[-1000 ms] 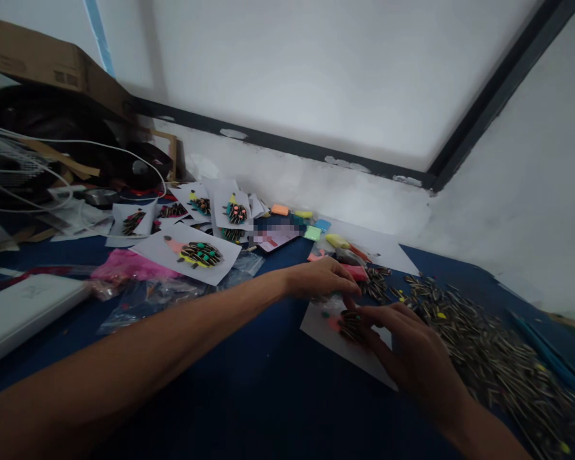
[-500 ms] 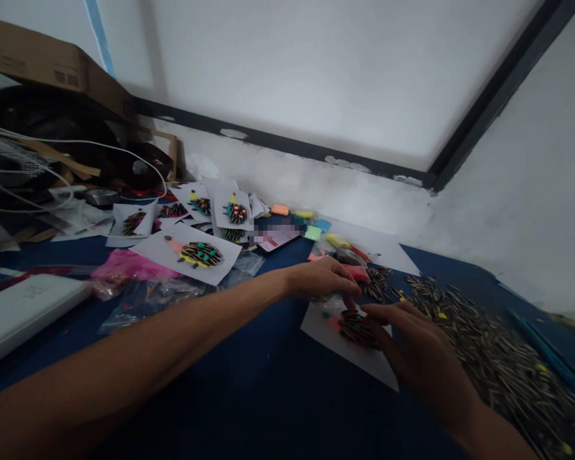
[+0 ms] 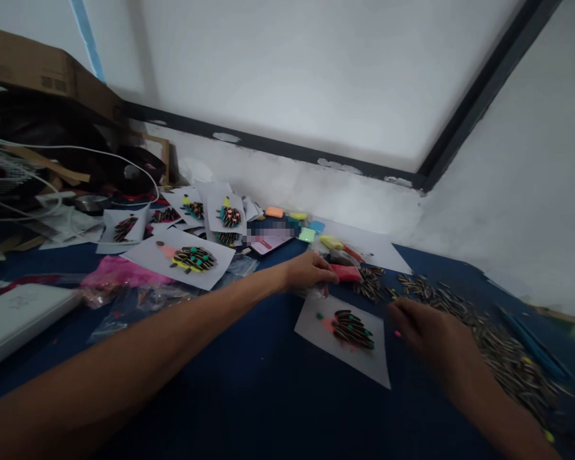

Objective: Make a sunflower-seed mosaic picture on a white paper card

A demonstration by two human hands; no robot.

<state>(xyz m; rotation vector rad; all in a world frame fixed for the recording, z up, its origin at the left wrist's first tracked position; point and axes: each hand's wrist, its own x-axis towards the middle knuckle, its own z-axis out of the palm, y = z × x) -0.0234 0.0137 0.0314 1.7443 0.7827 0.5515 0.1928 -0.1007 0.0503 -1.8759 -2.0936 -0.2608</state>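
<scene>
A white paper point(image 3: 311, 329) lies on the blue table, bearing a hedgehog of striped sunflower seeds point(image 3: 352, 331), green dots and pinkish-orange clay. Beyond its far edge is my left hand point(image 3: 309, 271), fingers bent down and drawn together beside a red clay packet point(image 3: 345, 273). Whatever is in those fingers is hidden. My right hand point(image 3: 429, 329) is to the right of the paper, apart from it, thumb and fingers pinched. What they hold, if anything, is too small to make out. A small pink bit point(image 3: 397, 333) lies just left of it.
Loose sunflower seeds point(image 3: 489, 338) spread along the right. Other seed hedgehog pictures point(image 3: 211, 275) lie at the left and back, near a phone point(image 3: 271, 239) and clay packets point(image 3: 307, 235). A white box point(image 3: 29, 319), pink plastic point(image 3: 119, 275) and cables occupy the left.
My right hand has lifted off the seed hedgehog and moved right toward the loose seeds, uncovering the picture. My left hand has drawn back slightly from the hedgehog to the paper's far edge.
</scene>
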